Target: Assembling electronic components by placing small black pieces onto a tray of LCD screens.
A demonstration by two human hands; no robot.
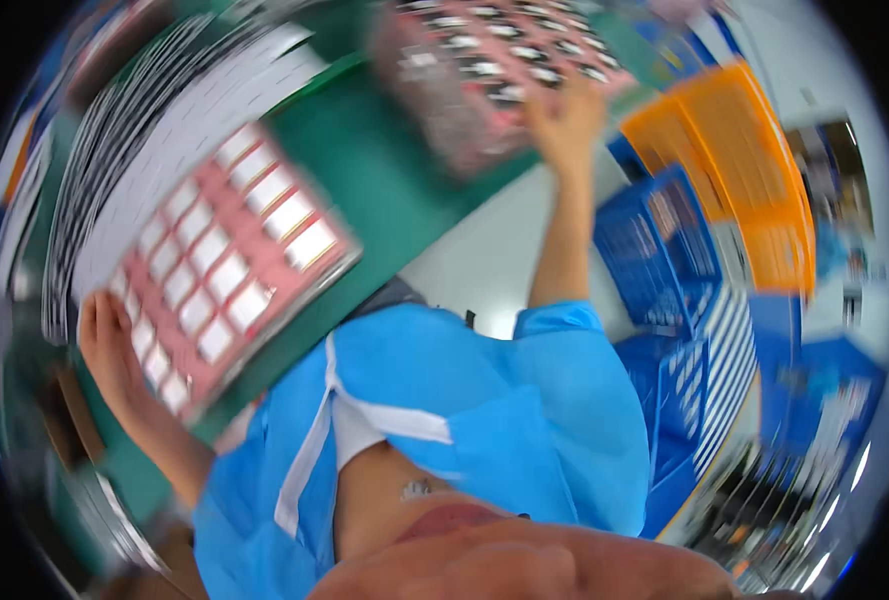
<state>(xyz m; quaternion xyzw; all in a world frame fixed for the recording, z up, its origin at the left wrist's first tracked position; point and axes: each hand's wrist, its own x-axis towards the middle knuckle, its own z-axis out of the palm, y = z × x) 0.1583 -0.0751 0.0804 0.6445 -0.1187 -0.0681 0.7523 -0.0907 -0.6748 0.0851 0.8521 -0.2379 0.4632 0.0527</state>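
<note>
On the green table top lies a flat pink tray, a grid of square pockets each holding a pale, shiny rectangular piece; the left hand grips its near-left edge, fingers curled under the rim and thumb beside it; a second pink tray of darker pieces, much blurred, sits farther up the table, and the right hand reaches to its near-right corner, fingers spread and touching it, though whether they grip it I cannot tell; stacks of white sheets with dark stripes fan out beside the first tray; right of the table, over pale grey floor, stand blue lattice crates and an orange crate; loose blue sleeves fill the foreground.
</note>
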